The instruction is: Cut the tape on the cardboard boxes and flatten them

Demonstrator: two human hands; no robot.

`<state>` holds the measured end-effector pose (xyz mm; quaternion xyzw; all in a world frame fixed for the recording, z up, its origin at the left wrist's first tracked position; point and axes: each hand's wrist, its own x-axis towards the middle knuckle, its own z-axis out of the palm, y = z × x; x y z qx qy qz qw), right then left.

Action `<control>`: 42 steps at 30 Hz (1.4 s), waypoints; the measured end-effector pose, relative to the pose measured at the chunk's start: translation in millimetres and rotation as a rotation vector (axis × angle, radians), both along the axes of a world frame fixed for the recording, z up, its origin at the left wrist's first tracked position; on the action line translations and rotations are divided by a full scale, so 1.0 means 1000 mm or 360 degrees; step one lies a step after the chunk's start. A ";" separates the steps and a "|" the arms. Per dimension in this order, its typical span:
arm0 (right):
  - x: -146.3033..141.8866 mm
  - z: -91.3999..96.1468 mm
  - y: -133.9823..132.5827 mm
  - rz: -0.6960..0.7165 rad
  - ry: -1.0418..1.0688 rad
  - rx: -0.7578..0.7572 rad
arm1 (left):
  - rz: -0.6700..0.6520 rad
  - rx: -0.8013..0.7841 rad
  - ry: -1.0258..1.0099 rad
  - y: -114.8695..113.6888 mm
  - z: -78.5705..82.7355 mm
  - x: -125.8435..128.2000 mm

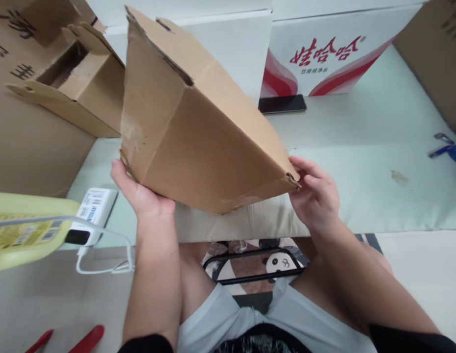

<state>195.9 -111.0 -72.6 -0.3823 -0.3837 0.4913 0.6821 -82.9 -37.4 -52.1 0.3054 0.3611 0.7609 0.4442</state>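
I hold a brown cardboard box tilted up off the pale green table, its torn open end pointing up and away. My left hand grips the box's lower left corner from underneath, fingers closed round the edge. My right hand pinches the lower right corner of the box, fingers curled on the cardboard edge. The box hides the table surface behind it.
More brown cartons stand at the left, one with open flaps. A white carton with red print and a black phone sit at the back. A white power bank with cable, a yellow object, blue scissors and red handles lie around.
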 end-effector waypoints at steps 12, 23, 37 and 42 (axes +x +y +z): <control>0.010 -0.009 -0.001 -0.0561 -0.1032 0.0380 | 0.0038 -0.0173 0.0002 -0.002 0.005 0.004; 0.009 -0.003 -0.004 -0.0654 -0.1164 0.0311 | -0.0103 -0.0218 0.0052 -0.009 0.001 0.001; 0.009 -0.009 0.001 -0.0561 -0.0898 -0.0132 | -0.0437 0.0232 0.1625 -0.007 -0.044 -0.004; 0.004 -0.003 -0.001 -0.0406 -0.0864 -0.0143 | -0.0197 0.0216 0.1558 -0.007 -0.049 0.000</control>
